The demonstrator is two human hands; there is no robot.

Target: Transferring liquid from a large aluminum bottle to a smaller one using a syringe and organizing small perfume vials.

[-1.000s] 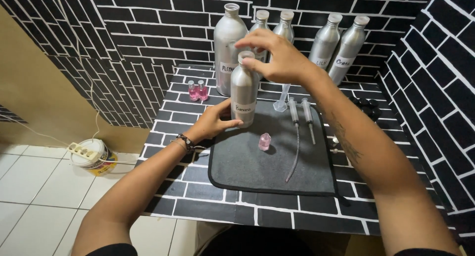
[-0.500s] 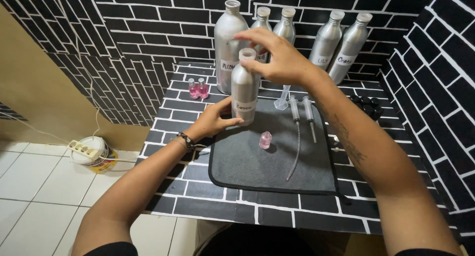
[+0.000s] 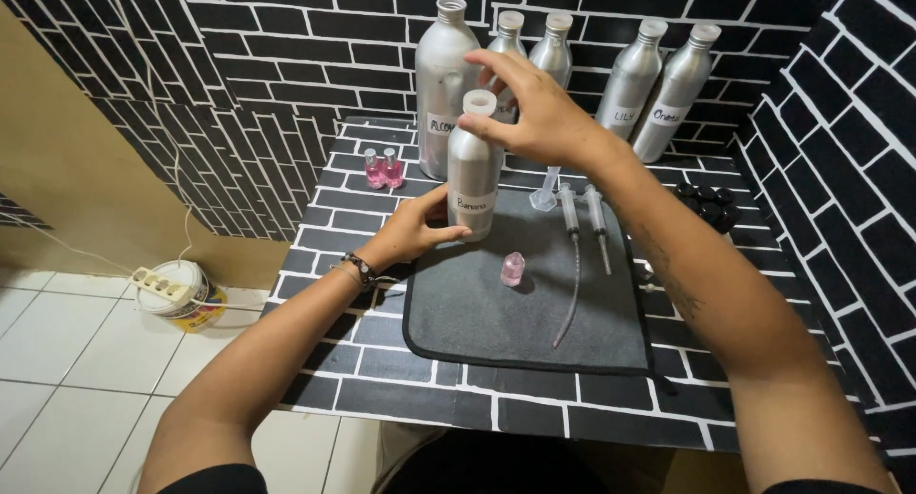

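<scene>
A silver aluminium bottle (image 3: 472, 174) with a white label stands upright at the back left of a grey mat (image 3: 496, 303). My left hand (image 3: 415, 229) wraps around the bottle's base. My right hand (image 3: 534, 112) pinches the bottle's white cap (image 3: 479, 103) at the top. A small pink glass vial (image 3: 513, 269) sits on the mat in front of the bottle. Two syringes (image 3: 582, 217), one with a long tube, lie on the mat to the right.
Several tall silver bottles (image 3: 649, 88) line the back wall. Two small pink vials (image 3: 382, 168) stand at the back left. A clear funnel (image 3: 546, 190) and black caps (image 3: 706, 203) sit to the right. The table's left edge drops to a tiled floor with a power strip (image 3: 167, 286).
My right hand has shifted from covering the cap to pinching it from the right side, so the white cap now shows. The bottle and my left hand stay put.
</scene>
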